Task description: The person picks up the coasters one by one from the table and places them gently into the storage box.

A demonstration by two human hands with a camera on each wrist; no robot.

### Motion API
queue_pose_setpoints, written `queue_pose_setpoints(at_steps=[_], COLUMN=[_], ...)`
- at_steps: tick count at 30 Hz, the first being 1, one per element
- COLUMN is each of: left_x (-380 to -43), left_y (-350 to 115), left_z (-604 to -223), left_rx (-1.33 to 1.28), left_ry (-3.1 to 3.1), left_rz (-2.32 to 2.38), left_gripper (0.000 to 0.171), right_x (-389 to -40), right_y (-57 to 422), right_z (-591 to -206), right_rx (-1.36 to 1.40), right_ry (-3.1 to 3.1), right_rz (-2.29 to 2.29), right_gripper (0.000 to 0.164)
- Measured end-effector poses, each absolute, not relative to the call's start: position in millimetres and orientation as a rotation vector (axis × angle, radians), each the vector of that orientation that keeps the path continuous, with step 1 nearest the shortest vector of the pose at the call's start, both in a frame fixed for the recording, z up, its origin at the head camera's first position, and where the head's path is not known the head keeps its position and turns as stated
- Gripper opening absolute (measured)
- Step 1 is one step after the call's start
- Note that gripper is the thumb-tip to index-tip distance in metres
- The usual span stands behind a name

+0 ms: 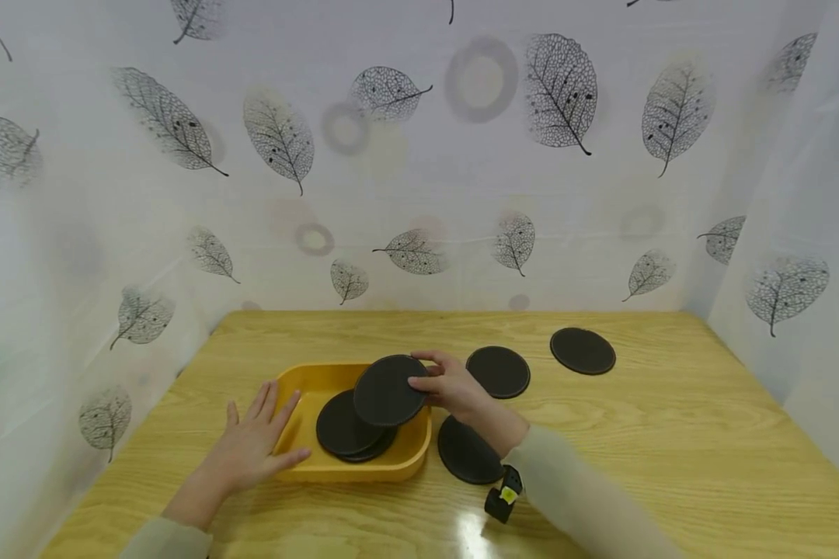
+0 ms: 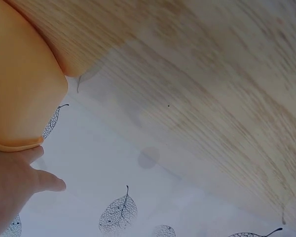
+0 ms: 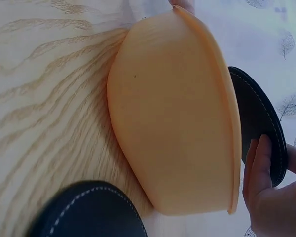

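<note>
the right hand (image 1: 457, 388) has thumb and fingers clamped on the right edge of a round black stitched coaster (image 1: 389, 392), which reaches out to the left of that grip, raised and tilted above the right part of a yellow plastic bin (image 1: 363, 473). the right wrist view shows pale stitching along the coaster's border, with fingers on one face and the thumb towards the other.

lower and to the left of the grip, inside the bin, lies another black coaster (image 1: 345, 425) — beneath it the edge of a lower coaster (image 1: 374, 450) peeks out. whether more lie below, i cannot tell.

further left of the grip, across the bin, the left hand (image 1: 252, 442) is at the left rim, its fingers straight and spread apart, pinching nothing.

three coasters lie flat on the wood-grain table (image 1: 671, 442) around the grip: a near coaster (image 1: 467, 454) just below it, beside the bin and partly hidden by the right forearm; a middle coaster (image 1: 499, 371) just to its right; and a far coaster (image 1: 583, 351) further right and beyond.

below the grip, at the right cuff, sits a small black device (image 1: 501, 503) with a yellow-green patch. beyond everything hangs a white leaf-print cloth (image 1: 461, 178).
</note>
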State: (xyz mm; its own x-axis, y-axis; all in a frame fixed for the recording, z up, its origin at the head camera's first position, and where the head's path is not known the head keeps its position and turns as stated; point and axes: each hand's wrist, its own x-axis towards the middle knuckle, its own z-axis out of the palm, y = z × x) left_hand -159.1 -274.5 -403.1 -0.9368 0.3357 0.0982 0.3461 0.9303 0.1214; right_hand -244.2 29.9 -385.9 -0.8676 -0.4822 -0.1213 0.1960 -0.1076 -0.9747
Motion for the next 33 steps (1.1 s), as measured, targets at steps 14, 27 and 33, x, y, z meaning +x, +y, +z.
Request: queue_pose_setpoints(at_steps=[14,27,33], left_x=[-159,-157,-159], left_y=[-274,-274,-274], left_z=[-405,-404,-406], left_rx=[-0.518,-0.522,-0.521], left_ry=[-3.003,-3.002,-2.993], left_rz=[-0.199,-0.212,-0.205], left_gripper=[0.080,0.079,0.079], right_x=[-248,-249,-250], right_y=[-2,-11,-13], right_z=[-388,-389,-390], right_rx=[-0.331,-0.372,-0.366], right_ry=[1.778,1.750,1.728], right_rz=[-1.992,-2.003,-2.011], right_gripper=[0.053,0.052,0.053])
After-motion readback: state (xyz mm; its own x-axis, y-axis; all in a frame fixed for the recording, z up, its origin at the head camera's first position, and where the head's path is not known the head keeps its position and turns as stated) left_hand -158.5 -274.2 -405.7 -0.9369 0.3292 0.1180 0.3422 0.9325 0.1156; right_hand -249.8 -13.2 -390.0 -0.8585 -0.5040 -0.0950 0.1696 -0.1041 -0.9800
